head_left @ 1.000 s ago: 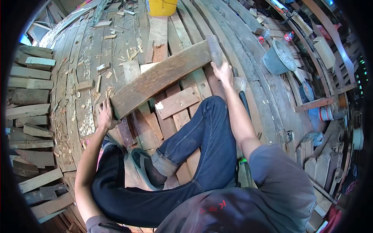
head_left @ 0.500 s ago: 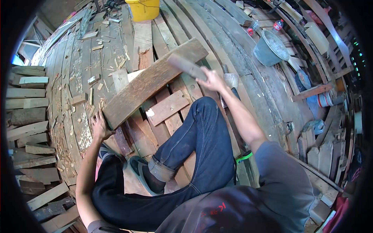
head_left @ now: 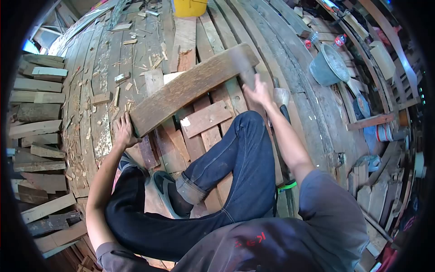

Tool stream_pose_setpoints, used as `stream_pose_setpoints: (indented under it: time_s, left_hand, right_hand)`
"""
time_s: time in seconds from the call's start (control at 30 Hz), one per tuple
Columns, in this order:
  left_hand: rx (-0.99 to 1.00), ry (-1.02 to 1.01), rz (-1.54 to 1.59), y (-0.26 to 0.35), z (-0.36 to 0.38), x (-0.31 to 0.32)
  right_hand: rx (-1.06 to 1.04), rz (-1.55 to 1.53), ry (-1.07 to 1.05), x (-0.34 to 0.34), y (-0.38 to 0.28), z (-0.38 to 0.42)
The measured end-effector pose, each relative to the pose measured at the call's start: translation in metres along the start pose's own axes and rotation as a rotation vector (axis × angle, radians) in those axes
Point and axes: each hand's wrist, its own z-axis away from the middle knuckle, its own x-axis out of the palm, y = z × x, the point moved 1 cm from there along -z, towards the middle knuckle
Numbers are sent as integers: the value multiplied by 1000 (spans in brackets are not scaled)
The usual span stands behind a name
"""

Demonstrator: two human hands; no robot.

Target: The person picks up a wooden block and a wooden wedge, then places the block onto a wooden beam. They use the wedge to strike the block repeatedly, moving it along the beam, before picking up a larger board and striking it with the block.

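A long brown wooden plank (head_left: pixel 195 88) lies slanted across other boards in front of my legs. My left hand (head_left: pixel 123 131) grips its lower left end, fingers along the end and thumb at the near corner. My right hand (head_left: pixel 259 93) is closed around a grey-brown, bar-shaped tool (head_left: pixel 245 68), smeared by motion, so I cannot tell its exact kind. The tool overlaps the plank near its far right end. Below the plank, a short reddish board (head_left: pixel 206 119) with a pale chip lies across the boards. Beside my right forearm is a dark-handled tool (head_left: pixel 282 97) with a pale head.
A yellow bucket (head_left: pixel 189 8) stands at the back. To the right sits a grey bucket (head_left: pixel 329 65) near plastic bottles (head_left: pixel 340 40). Wood offcuts (head_left: pixel 38 111) line the left side. Chips and small blocks (head_left: pixel 101 98) litter the plank floor.
My right hand has moved the bar-shaped tool along the plank toward its far right end, and the tool now points more away from me. My left hand stays at the plank's end.
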Motion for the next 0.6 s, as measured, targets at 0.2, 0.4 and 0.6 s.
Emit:
stream_pose_setpoints:
  time_s: [0.2, 0.4, 0.6]
  left_hand:
    - [-11, -24, 67, 7, 2, -4]
    - [-22, -25, 33, 4, -5, -3]
    - [-33, -55, 17, 8, 1, -4]
  right_hand:
    - [143, 50, 38, -24, -8, -16]
    - [11, 205, -140, -28, -15, 4]
    - [206, 25, -32, -18, -14, 12]
